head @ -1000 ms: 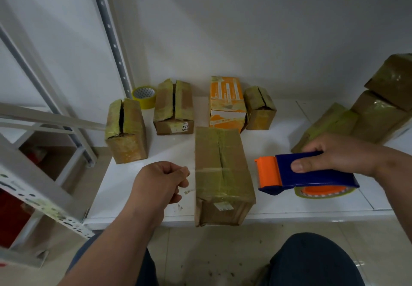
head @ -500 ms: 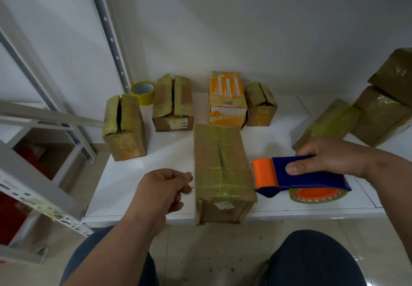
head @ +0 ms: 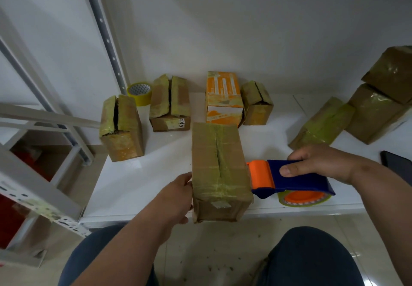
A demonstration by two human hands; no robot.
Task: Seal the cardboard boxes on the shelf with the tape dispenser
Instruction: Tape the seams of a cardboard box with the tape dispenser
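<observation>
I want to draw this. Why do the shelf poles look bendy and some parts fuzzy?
Head view: the wide lens bows the shelf post near the edges; the grey rack at left is smeared, the front box fairly sharp; light is soft, with glare on the stacked boxes' tape.

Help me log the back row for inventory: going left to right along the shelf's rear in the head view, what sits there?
Split-top brown box → yellow tape roll → open-flap box with a 402 label → orange-and-white carton → small brown box → tape-wrapped box lying tilted → stacked wrapped boxes.
</observation>
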